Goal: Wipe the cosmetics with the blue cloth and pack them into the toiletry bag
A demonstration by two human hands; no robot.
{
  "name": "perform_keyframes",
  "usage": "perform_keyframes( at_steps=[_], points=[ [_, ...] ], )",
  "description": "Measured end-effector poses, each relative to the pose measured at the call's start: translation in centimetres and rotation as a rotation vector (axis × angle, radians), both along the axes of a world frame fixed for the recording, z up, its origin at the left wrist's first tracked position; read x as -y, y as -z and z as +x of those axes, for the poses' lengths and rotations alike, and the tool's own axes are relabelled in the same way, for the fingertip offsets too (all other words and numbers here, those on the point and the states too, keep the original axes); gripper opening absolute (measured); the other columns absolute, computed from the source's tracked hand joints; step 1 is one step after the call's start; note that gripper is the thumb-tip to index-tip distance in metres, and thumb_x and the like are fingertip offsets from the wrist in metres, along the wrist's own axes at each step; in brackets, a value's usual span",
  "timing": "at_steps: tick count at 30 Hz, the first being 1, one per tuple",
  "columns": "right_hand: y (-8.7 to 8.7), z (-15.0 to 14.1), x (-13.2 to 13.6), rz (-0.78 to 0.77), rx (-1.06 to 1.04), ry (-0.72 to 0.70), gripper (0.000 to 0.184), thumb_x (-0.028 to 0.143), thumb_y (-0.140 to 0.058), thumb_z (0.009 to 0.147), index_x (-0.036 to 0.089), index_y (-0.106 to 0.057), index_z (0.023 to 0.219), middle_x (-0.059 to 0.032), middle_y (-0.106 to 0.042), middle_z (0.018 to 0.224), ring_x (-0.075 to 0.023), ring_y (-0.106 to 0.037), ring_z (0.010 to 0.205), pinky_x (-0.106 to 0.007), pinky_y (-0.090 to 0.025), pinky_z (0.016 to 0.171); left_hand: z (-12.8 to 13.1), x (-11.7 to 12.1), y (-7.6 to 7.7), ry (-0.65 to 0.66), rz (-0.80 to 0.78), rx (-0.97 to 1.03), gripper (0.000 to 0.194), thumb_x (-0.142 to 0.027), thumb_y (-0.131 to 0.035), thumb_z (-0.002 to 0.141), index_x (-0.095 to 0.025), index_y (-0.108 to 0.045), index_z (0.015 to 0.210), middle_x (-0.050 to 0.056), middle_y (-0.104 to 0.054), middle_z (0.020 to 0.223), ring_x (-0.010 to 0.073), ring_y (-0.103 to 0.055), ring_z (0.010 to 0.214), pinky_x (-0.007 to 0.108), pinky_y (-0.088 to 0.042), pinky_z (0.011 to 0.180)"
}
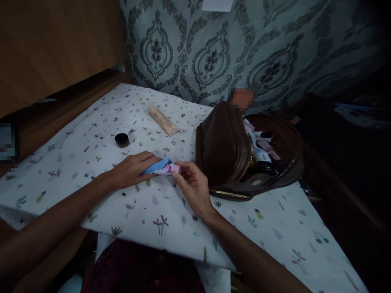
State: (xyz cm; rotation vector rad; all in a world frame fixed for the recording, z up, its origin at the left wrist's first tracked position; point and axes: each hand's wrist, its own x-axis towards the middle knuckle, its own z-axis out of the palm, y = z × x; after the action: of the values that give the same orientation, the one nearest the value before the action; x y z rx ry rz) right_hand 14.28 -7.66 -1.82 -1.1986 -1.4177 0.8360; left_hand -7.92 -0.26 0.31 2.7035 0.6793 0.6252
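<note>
Both my hands hold a small blue and pink tube (163, 167) just above the patterned white cloth (146, 211). My left hand (131, 169) wraps round its blue body. My right hand (192, 185) pinches the pink cap end between thumb and fingers. An open brown leather bag (226, 150) stands just right of my hands, with several small cosmetic items showing inside it.
A beige tube (163, 121) lies on the cloth farther back. A small black round jar (122, 139) sits to the left of it. A wooden panel (55, 44) rises at the left and a patterned wall (244, 44) stands behind. The right side is dark.
</note>
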Motion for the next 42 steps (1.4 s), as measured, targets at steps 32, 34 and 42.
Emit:
perform_keyframes(
  at_steps=[32,34,42],
  points=[
    [-1.7,0.6,0.8,0.022,0.151,-0.132,0.026,0.044,-0.053,0.098,0.019,-0.058,0.098,0.0015,-0.058,0.070,-0.0119,-0.055,0.057,-0.024,-0.043,0.053,-0.2,0.5,-2.6,-0.048,-0.594,0.192,0.029,-0.041,-0.061,0.093,-0.015,-0.063,0.080,-0.002,-0.057,0.070,0.0095,-0.051,0.062,0.021,-0.039,0.057],
    [-1.7,0.5,0.7,-0.043,0.093,-0.136,0.030,0.048,-0.052,0.098,0.020,-0.055,0.089,0.0044,-0.053,0.061,-0.0106,-0.051,0.049,-0.023,-0.040,0.049,-0.1,0.7,-2.7,-0.042,-0.541,0.192,0.029,-0.040,-0.060,0.094,-0.016,-0.062,0.079,-0.003,-0.057,0.070,0.0094,-0.051,0.062,0.021,-0.038,0.058],
    [-1.2,0.3,0.0,-0.338,-0.191,-0.204,0.042,0.059,-0.058,0.091,0.022,-0.046,0.074,0.0079,-0.049,0.049,-0.0078,-0.039,0.035,-0.020,-0.026,0.034,0.3,1.1,-2.6,-0.037,-0.345,0.172,0.024,-0.037,-0.058,0.097,-0.016,-0.064,0.087,-0.002,-0.058,0.070,0.0102,-0.053,0.063,0.022,-0.037,0.060]
  ],
)
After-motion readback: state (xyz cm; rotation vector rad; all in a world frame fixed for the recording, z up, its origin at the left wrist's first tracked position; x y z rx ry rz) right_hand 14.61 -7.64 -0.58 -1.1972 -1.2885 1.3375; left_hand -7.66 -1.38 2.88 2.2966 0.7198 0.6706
